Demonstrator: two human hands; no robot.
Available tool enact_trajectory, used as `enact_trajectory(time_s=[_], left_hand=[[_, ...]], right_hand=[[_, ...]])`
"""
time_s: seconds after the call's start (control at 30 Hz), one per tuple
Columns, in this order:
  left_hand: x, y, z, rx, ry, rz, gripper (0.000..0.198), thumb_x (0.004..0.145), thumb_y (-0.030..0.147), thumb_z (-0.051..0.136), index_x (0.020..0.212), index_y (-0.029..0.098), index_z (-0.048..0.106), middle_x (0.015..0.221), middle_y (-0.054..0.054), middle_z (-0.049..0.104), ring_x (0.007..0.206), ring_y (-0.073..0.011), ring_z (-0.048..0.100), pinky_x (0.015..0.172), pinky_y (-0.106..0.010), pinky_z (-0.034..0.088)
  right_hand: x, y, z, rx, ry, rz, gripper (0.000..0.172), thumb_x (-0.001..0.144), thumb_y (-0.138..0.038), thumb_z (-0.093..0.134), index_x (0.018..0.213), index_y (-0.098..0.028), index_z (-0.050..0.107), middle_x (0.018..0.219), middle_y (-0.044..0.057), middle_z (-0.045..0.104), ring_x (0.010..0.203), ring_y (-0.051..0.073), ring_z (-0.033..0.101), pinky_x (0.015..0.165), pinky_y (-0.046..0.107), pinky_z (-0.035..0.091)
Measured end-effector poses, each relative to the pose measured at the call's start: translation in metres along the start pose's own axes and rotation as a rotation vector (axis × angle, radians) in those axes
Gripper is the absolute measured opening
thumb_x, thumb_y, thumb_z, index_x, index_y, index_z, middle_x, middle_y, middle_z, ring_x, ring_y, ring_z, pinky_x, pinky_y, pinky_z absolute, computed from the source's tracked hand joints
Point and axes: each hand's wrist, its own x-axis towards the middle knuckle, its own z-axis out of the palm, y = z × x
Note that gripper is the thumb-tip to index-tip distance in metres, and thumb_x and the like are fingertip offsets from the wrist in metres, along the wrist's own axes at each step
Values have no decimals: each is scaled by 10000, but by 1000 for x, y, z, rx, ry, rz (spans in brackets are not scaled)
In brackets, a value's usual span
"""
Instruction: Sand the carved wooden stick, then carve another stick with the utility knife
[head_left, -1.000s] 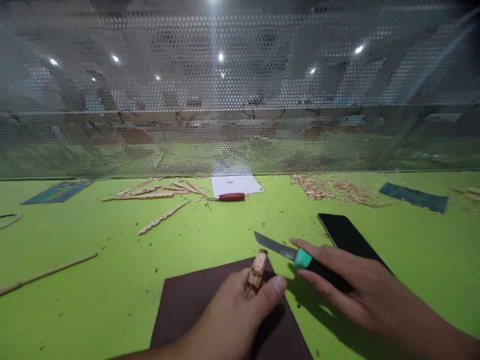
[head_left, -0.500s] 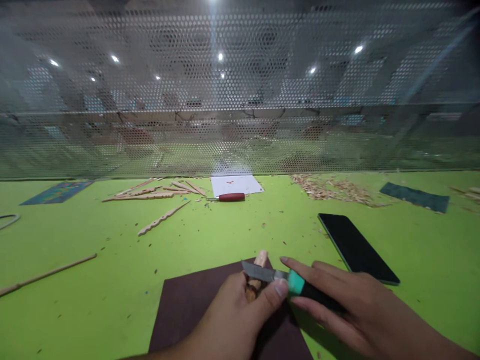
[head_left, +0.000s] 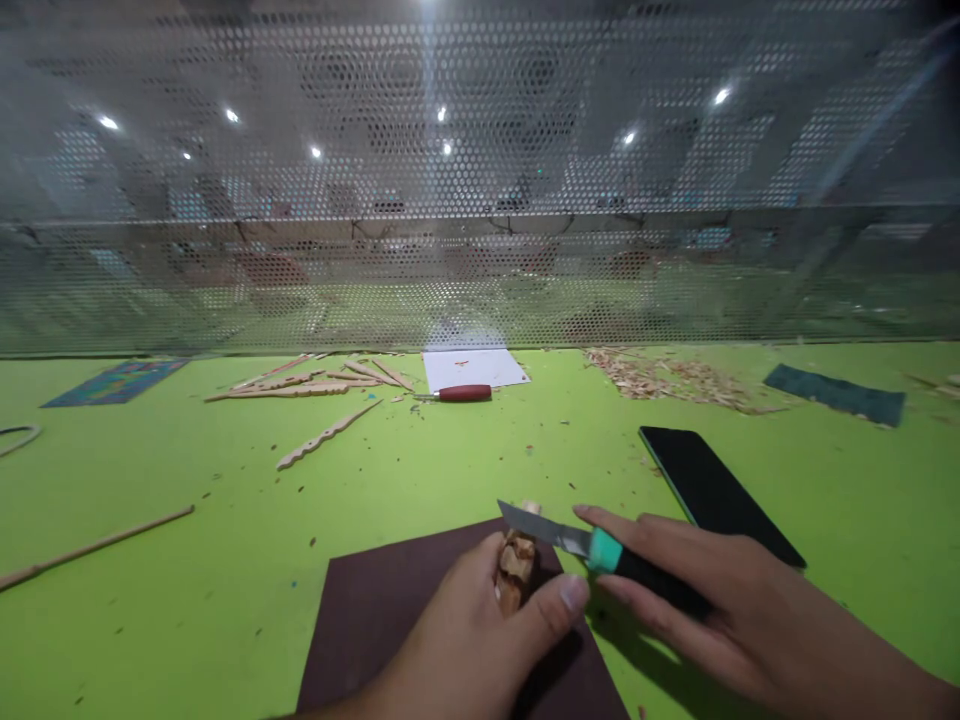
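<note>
A small carved piece of wood (head_left: 516, 560), brown with cut facets and a paler far end, is gripped in my left hand (head_left: 480, 630), thumb along its right side. My right hand (head_left: 697, 590) is closed round the black and teal handle of a carving knife (head_left: 551, 530). The blade points left across the far part of the wood; whether its edge touches the wood I cannot tell. Under my left hand lies a dark brown sheet (head_left: 367, 610) on the green table.
A black phone (head_left: 720, 495) lies beyond my right hand. Farther back are a red-handled tool (head_left: 463, 394), white paper (head_left: 476, 368), wood shavings (head_left: 675, 380), carved wooden sticks (head_left: 300, 388) and a dark green strip (head_left: 836, 393). A perforated metal screen (head_left: 480, 180) stands behind.
The knife and my right hand have moved slightly right, and the blade is off my left thumb. More of the wood's carved face shows. My left thumb has shifted a little right.
</note>
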Motion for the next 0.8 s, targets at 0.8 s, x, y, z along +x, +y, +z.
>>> enact_trajectory(time_s=[0.8], left_hand=[[-5, 4, -2, 234, 142, -120, 705, 856, 605, 754, 1430, 230, 587, 1518, -135, 573, 1520, -357, 364, 1274, -557, 213]], right_hand=[[-10, -17, 16, -132, 96, -84, 467, 1046, -371, 514, 1492, -251, 581, 882, 63, 784, 640, 210, 754, 556, 283, 639]])
